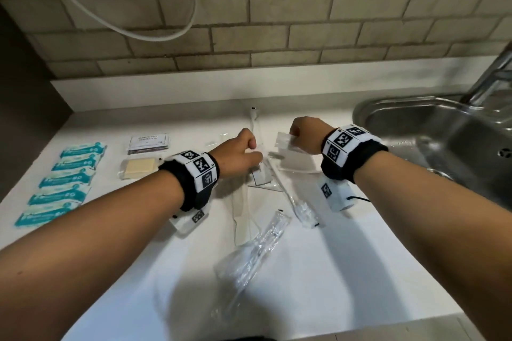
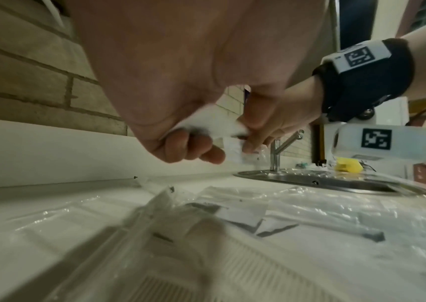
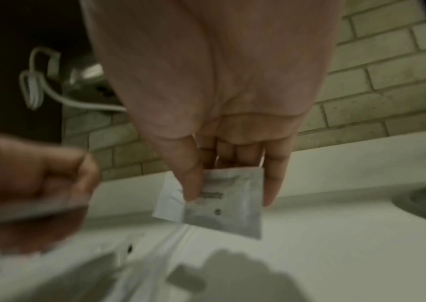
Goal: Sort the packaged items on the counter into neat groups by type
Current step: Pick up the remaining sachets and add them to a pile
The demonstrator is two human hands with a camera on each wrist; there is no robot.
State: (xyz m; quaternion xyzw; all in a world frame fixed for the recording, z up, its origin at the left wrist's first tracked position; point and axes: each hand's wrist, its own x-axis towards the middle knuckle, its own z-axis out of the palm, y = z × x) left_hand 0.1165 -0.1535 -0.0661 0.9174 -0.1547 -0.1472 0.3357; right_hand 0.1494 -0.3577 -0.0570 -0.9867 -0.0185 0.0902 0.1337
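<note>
My left hand (image 1: 241, 151) hovers over the middle of the white counter (image 1: 318, 271) with its fingers curled round a flat white packet (image 2: 206, 120). Just to its right, my right hand (image 1: 300, 133) pinches a small white sachet (image 1: 284, 140) between thumb and fingers (image 3: 194, 183); the sachet (image 3: 219, 206) hangs down, clear of the counter. Beneath both hands lies a loose heap of clear-wrapped items: a toothbrush (image 1: 293, 199), a second wrapped toothbrush (image 1: 260, 246) and a pale comb (image 1: 241, 210). At the left sit a column of several blue packets (image 1: 63, 180), a stack of white shampoo sachets (image 1: 149, 142) and a wrapped soap bar (image 1: 138, 167).
A steel sink (image 1: 388, 108) with a faucet (image 1: 493, 75) fills the right end of the counter. A brick wall runs behind, with a white cable (image 1: 155, 33) hanging on it. A yellow sponge (image 2: 347, 165) lies beyond the sink.
</note>
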